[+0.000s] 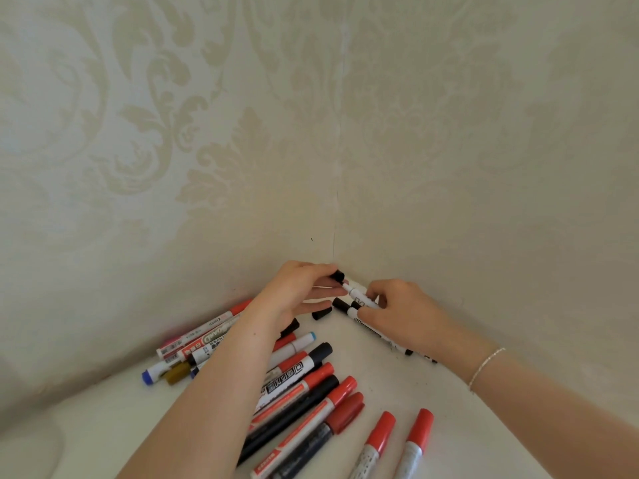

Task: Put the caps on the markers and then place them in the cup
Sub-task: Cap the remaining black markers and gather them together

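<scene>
Black cap [337, 275] pinched in my left hand [300, 288] sits just off the bare tip of the white marker [359, 294] my right hand [401, 314] grips by the barrel, lined up for capping, at the table's [387, 385] far corner by the wall, other capped markers [311, 392] lying nearer me, no cup in view.

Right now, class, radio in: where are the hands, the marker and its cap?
Left hand pinches black cap just off the tip. Right hand grips white marker. Cap not yet on. No cup in view; loose markers crowd the table.
</scene>
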### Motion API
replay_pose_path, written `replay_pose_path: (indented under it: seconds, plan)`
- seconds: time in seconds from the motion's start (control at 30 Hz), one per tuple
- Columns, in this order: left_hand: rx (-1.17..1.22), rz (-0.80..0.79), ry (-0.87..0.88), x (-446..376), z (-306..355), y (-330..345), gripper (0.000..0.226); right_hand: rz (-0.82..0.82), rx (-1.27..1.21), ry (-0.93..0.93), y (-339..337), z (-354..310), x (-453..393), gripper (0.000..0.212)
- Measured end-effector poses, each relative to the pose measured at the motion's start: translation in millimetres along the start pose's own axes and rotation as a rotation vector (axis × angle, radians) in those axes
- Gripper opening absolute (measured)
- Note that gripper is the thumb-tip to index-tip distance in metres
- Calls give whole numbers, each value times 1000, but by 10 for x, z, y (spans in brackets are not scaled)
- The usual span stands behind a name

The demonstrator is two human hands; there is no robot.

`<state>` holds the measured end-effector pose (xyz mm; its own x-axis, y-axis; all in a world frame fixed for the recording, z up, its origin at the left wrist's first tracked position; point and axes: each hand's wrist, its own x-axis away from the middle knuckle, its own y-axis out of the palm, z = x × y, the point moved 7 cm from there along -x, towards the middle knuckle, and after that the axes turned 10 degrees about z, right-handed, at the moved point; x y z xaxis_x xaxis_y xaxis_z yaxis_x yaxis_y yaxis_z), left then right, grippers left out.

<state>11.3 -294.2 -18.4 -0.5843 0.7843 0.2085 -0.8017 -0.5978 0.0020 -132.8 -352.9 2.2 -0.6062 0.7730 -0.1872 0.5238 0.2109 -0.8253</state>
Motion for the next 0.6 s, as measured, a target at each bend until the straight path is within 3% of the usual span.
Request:
replay_pose_path:
  seconds: [0.43,0.6]
  plan:
    - [-120,1,54,120,77,89,19,62,26,-36,13,-39,-25,22]
    - [-137,140,127,116,151,68,22,94,-66,-86,53,-178,-5,26]
